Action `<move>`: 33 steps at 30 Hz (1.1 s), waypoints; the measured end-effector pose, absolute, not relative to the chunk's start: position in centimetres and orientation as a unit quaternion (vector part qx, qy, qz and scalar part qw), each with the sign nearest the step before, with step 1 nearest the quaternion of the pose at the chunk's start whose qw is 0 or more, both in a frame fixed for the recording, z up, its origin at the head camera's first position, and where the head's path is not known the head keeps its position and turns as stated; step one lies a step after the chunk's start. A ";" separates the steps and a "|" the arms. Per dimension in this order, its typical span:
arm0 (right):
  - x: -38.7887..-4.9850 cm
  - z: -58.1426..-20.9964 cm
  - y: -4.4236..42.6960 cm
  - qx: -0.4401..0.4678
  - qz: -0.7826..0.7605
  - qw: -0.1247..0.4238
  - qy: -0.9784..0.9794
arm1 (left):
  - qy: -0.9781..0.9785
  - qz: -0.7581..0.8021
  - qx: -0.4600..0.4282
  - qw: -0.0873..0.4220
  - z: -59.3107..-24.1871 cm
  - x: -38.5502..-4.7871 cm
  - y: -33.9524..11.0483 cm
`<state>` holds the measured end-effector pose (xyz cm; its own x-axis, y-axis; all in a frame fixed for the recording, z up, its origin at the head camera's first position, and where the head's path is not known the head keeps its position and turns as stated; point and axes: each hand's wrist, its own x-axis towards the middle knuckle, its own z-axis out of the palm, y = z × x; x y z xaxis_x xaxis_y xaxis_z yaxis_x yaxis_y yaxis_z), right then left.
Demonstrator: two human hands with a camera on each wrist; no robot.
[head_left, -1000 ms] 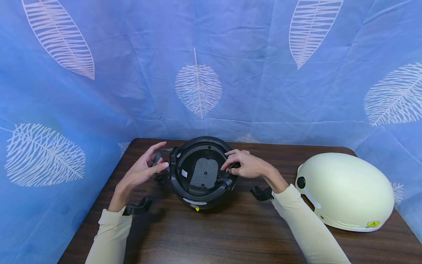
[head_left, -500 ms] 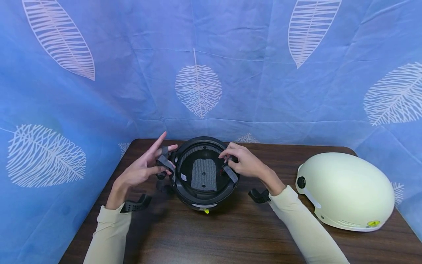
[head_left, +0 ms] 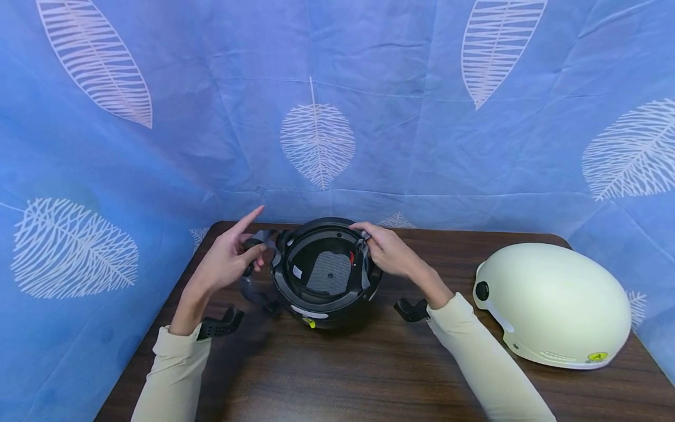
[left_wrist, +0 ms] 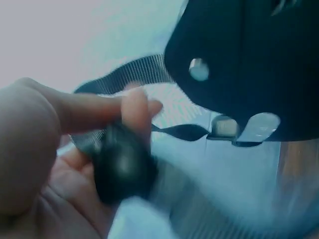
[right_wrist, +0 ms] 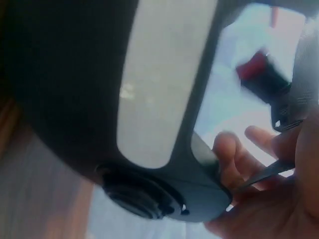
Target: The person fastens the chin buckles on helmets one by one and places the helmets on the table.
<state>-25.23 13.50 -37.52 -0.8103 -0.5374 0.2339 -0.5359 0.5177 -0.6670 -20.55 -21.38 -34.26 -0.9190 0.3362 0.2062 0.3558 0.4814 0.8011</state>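
A black helmet [head_left: 289, 287] lies upside down on the table, its padded inside facing up. At its left side my left hand [head_left: 221, 261] pinches the grey webbing chin strap [left_wrist: 134, 72], index finger pointing away. A rounded black piece [left_wrist: 124, 167] on the strap sits against those fingers in the left wrist view. On the helmet's right side my right hand [head_left: 392, 252] grips the other chin strap [right_wrist: 306, 67] close to the rim. From that strap hangs a black buckle with a red tab [right_wrist: 251, 68]. Fingers partly hide both straps.
A cream-coloured helmet [head_left: 554, 305] stands on the right of the dark wooden table [head_left: 337, 381], beside my right forearm. Behind the table hangs a blue cloth [head_left: 385, 152] printed with white leaves. Each wrist carries a black camera mount.
The black helmet has tipped and turned slightly. My right hand has moved from inside the opening to the right rim with its strap. My left index finger has stretched out, straps shifting.
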 end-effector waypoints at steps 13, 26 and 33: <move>-27.0 -38.4 15.6 -0.174 -0.634 0.105 0.746 | -0.910 -0.389 -0.139 -0.047 -34.1 -20.4 -24.2; -27.1 -38.0 17.1 -0.160 -0.710 0.180 0.661 | -0.883 -0.438 -0.107 -0.128 -34.4 -20.1 -26.4; -27.0 -37.9 17.3 -0.196 -0.727 0.214 0.623 | -0.877 -0.453 -0.091 -0.127 -33.8 -19.6 -27.0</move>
